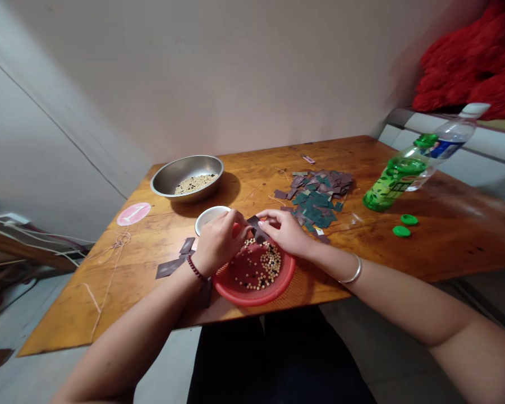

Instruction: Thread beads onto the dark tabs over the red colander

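Note:
My right hand pinches a small dark brown flat piece between thumb and fingers, above the far rim of a red plastic basket. My left hand is closed at the piece's left edge; its fingertips are pressed together, and what they hold is too small to make out. Pale and black beads lie in the basket, mostly on its right side. Partly hidden behind my left hand is a white bowl. Several dark pieces lie left of my left hand.
A steel basin holding similar beads stands at the back left. Dark green and brown pieces form a pile right of centre. Bottles, green caps, a small cutter, a round "1" label and thread lie around the wooden table.

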`<move>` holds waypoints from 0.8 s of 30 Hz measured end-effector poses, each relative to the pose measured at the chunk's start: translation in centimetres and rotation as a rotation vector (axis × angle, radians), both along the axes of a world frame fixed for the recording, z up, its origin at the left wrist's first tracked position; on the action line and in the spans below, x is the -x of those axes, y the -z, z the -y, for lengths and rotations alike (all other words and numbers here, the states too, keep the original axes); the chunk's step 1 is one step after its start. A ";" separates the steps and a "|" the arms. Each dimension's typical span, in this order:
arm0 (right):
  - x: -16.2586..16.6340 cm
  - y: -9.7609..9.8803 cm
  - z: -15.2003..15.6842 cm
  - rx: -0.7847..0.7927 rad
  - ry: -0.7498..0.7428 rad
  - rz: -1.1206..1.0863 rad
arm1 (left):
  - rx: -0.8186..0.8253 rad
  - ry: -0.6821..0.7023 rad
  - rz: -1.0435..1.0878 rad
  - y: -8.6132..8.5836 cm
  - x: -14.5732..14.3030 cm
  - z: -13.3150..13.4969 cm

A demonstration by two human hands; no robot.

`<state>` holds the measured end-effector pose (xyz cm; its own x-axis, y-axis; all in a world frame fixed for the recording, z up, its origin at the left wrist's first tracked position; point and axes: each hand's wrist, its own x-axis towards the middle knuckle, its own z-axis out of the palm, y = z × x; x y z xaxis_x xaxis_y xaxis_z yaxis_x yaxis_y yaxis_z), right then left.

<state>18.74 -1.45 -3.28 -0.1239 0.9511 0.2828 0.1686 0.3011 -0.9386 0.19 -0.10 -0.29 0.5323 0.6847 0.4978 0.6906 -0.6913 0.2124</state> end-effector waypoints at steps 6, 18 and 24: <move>0.0 -0.1 0.0 0.009 0.001 0.012 | 0.010 0.041 -0.044 0.1 0.0 0.0; 0.0 -0.1 0.1 0.004 0.002 0.013 | 0.008 0.031 -0.015 0.1 0.0 -0.1; 0.0 0.0 0.1 0.006 -0.011 0.026 | 0.027 0.056 0.007 0.2 0.0 -0.2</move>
<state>18.78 -1.54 -3.27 -0.1413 0.9514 0.2736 0.1893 0.2972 -0.9359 0.16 0.10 -0.46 0.5665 0.6674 0.4834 0.6494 -0.7227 0.2367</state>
